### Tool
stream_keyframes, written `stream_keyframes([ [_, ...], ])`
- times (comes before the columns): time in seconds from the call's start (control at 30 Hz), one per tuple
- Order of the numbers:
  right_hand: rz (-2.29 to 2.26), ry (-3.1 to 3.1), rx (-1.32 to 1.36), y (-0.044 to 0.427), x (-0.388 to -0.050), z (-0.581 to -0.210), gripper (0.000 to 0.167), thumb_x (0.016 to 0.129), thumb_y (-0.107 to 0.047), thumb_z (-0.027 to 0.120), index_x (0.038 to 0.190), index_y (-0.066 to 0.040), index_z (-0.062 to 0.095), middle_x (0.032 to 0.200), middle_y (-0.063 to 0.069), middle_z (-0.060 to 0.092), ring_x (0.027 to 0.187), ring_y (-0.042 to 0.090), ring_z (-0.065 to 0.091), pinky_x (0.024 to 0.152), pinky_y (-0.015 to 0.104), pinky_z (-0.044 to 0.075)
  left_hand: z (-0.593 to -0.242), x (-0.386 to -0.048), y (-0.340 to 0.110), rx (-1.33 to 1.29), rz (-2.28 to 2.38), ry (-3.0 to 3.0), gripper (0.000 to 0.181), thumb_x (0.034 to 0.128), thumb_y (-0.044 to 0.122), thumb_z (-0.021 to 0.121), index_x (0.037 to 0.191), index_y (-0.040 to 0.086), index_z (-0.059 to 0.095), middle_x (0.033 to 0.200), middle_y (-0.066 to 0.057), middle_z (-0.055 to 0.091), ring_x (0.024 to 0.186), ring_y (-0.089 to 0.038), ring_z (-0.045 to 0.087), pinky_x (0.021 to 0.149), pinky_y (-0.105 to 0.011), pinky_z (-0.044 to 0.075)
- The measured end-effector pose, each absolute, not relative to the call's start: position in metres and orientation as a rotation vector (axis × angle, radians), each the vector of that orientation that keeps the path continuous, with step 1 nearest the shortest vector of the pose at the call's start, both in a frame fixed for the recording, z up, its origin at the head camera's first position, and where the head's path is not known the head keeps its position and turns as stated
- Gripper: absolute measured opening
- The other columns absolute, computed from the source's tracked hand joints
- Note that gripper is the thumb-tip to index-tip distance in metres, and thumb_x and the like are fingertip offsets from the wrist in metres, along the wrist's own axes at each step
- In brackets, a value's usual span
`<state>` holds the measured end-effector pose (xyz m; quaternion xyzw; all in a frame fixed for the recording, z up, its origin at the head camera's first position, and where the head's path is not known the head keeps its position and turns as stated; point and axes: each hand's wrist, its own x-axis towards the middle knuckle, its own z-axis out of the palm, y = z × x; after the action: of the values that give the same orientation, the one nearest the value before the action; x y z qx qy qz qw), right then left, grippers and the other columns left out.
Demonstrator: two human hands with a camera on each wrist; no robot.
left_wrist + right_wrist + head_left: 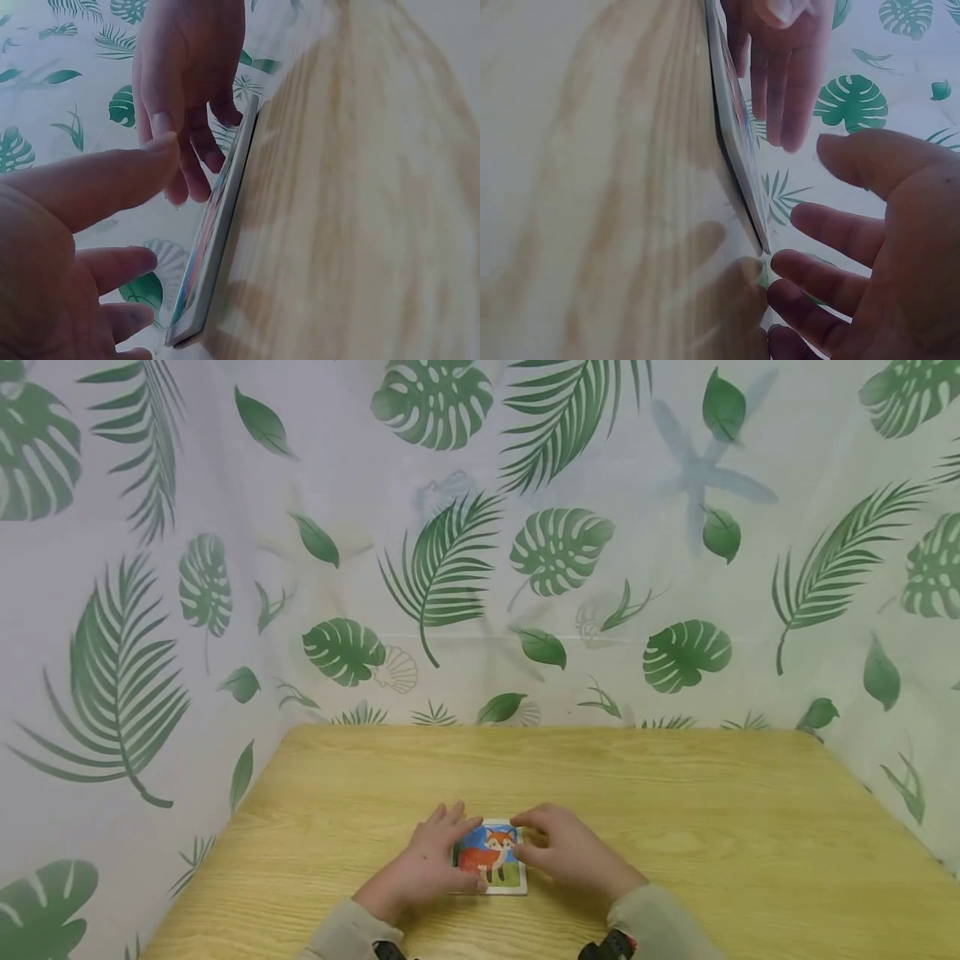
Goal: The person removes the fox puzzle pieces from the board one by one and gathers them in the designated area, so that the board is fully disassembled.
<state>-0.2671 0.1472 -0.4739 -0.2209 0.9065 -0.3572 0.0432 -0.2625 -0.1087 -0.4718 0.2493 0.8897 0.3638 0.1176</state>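
A thin picture board with a white border lies flat on the table, showing an orange fox against blue and green. My left hand is at its left side, thumb and fingers spread and partly covering that edge. At the right side is my right hand, its fingers loosely bent near the board's upper right. In the left wrist view, the board appears edge-on, and neither hand grips it. The right wrist view shows a gap between my right thumb and the board; whether any fingertip touches it I cannot tell.
The wooden table extends around the board on all sides. Behind it and along both sides hangs a white cloth printed with green leaves. A dark strap shows at my right cuff, and another at the left.
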Motion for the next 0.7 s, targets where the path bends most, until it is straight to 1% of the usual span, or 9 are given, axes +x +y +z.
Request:
stream_keyframes([
  [0.13,-1.047,2.789,-0.662,0.145,-0.268,-0.483,0.039,0.094,-0.035,0.072,0.126,-0.013,0.069,0.128,0.004,0.061,0.122,0.033,0.054,0.104,0.058,0.042,-0.476,-0.258,-0.106,0.756,0.981,2.61,0.089,0.0755,0.037,0.087,0.153,0.014,0.048,0.166,-0.019,0.019,0.152,-0.045,0.005,0.116,-0.067,0.006],
  [0.23,-1.02,2.814,-0.649,0.143,-0.267,-0.487,0.036,0.092,-0.033,0.074,0.123,-0.014,0.071,0.126,0.001,0.059,0.123,0.032,0.053,0.105,0.058,0.041,-0.478,-0.255,-0.106,0.777,0.913,2.615,0.09,0.0741,0.037,0.087,0.152,0.016,0.049,0.165,-0.018,0.022,0.152,-0.044,0.008,0.117,-0.066,0.006],
  [0.33,-1.001,2.851,-0.656,0.141,-0.267,-0.486,0.035,0.09,-0.03,0.075,0.121,-0.013,0.072,0.123,0.0,0.058,0.119,0.029,0.054,0.103,0.056,0.043,-0.478,-0.255,-0.106,0.782,0.863,2.633,0.089,0.0742,0.037,0.087,0.153,0.017,0.049,0.165,-0.016,0.024,0.152,-0.043,0.01,0.118,-0.064,0.004],
  [0.43,-0.984,2.887,-0.676,0.139,-0.266,-0.483,0.036,0.088,-0.027,0.077,0.12,-0.011,0.072,0.12,0.0,0.057,0.115,0.027,0.054,0.1,0.054,0.045,-0.476,-0.256,-0.107,0.781,0.856,2.631,0.088,0.0758,0.035,0.085,0.153,0.017,0.048,0.165,-0.014,0.024,0.152,-0.041,0.009,0.118,-0.064,0.002],
  [0.7,-0.95,2.9,-0.696,0.137,-0.266,-0.477,0.036,0.087,-0.024,0.078,0.12,-0.011,0.073,0.116,0.0,0.056,0.111,0.025,0.055,0.097,0.053,0.046,-0.475,-0.259,-0.107,0.796,0.816,2.639,0.086,0.0749,0.031,0.083,0.153,0.017,0.049,0.165,-0.013,0.025,0.152,-0.04,0.01,0.118,-0.064,0.003],
])
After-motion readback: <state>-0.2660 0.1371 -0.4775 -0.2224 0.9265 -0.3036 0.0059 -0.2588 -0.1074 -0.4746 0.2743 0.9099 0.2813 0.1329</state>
